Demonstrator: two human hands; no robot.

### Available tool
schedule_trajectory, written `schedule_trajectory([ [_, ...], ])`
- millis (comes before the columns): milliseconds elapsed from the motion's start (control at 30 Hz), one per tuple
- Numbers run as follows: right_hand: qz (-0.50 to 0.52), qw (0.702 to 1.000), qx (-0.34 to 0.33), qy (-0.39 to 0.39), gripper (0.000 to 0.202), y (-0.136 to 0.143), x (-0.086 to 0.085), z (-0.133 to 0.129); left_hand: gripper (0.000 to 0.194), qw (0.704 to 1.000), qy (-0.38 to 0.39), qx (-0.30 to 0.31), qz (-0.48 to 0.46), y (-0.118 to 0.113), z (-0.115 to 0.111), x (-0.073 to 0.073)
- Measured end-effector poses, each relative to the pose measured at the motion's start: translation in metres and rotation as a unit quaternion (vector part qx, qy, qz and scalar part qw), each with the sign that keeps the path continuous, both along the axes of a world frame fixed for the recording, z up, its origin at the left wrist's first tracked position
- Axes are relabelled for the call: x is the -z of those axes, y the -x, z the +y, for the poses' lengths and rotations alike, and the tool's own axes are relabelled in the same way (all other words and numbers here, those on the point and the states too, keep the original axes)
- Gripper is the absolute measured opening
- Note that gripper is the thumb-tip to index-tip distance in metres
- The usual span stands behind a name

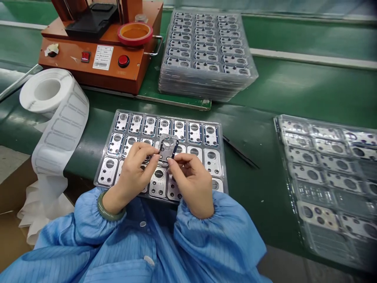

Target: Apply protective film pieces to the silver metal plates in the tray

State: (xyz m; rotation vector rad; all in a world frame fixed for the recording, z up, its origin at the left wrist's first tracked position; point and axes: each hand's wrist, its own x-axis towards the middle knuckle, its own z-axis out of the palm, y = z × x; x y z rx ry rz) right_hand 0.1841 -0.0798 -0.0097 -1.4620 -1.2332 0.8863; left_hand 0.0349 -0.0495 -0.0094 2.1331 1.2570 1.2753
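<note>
My left hand (134,173) pinches the left edge of a small silver plate with dark edging (169,147), using thumb and index finger. At the plate's lower right edge, my right hand (193,181) is closed on it with thumb and fingertips. The plate is held tilted above a clear plastic tray (221,157) that carries rows of similar silver plates, each with a round window and small holes. Those in the back rows show blue edging. My hands and sleeves hide part of the front row.
Black tweezers (241,152) lie right of the tray. At left stands a roll of die-cut adhesive (48,89), its strip hanging down. Behind are an orange machine (70,63) bearing a tape roll (135,33) and a stack of trays (206,78). Another tray (312,188) lies right.
</note>
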Motion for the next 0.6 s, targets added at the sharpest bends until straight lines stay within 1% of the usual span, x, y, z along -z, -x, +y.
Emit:
schedule_trajectory([
  [67, 0.013, 0.999, 0.022, -0.023, 0.008, 0.0035, 0.0009, -0.0023, 0.016, 0.999, -0.041, -0.005, 0.012, -0.0011, -0.0016, 0.0001],
  [167, 0.005, 0.997, 0.047, -0.062, 0.006, 0.0059, 0.0025, -0.0039, 0.031, 0.995, -0.094, 0.001, 0.037, -0.0036, -0.0043, 0.0004],
  [233, -0.001, 0.995, 0.059, -0.078, 0.005, 0.0058, 0.0033, -0.0041, 0.044, 0.994, -0.101, 0.008, 0.040, -0.0053, -0.0058, 0.0005],
  [267, -0.004, 0.995, 0.060, -0.083, 0.005, 0.0055, 0.0034, -0.0040, 0.049, 0.996, -0.088, 0.009, 0.032, -0.0059, -0.0064, 0.0006],
  [333, -0.011, 0.995, 0.053, -0.085, 0.005, 0.0048, 0.0029, -0.0040, 0.052, 1.000, -0.028, 0.010, -0.007, -0.0066, -0.0069, 0.0004],
  [400, -0.017, 0.995, 0.041, -0.084, 0.005, 0.0044, 0.0018, -0.0040, 0.043, 0.996, 0.065, 0.013, -0.062, -0.0066, -0.0070, -0.0005],
  [467, -0.021, 0.996, 0.030, -0.083, 0.005, 0.0043, 0.0007, -0.0041, 0.032, 0.979, 0.161, 0.015, -0.121, -0.0064, -0.0069, -0.0023],
  [500, -0.023, 0.996, 0.024, -0.083, 0.005, 0.0044, 0.0002, -0.0041, 0.029, 0.968, 0.201, 0.018, -0.149, -0.0064, -0.0068, -0.0034],
  [600, -0.030, 0.996, 0.009, -0.083, 0.005, 0.0048, -0.0005, -0.0039, 0.029, 0.938, 0.276, 0.027, -0.209, -0.0066, -0.0065, -0.0070],
])
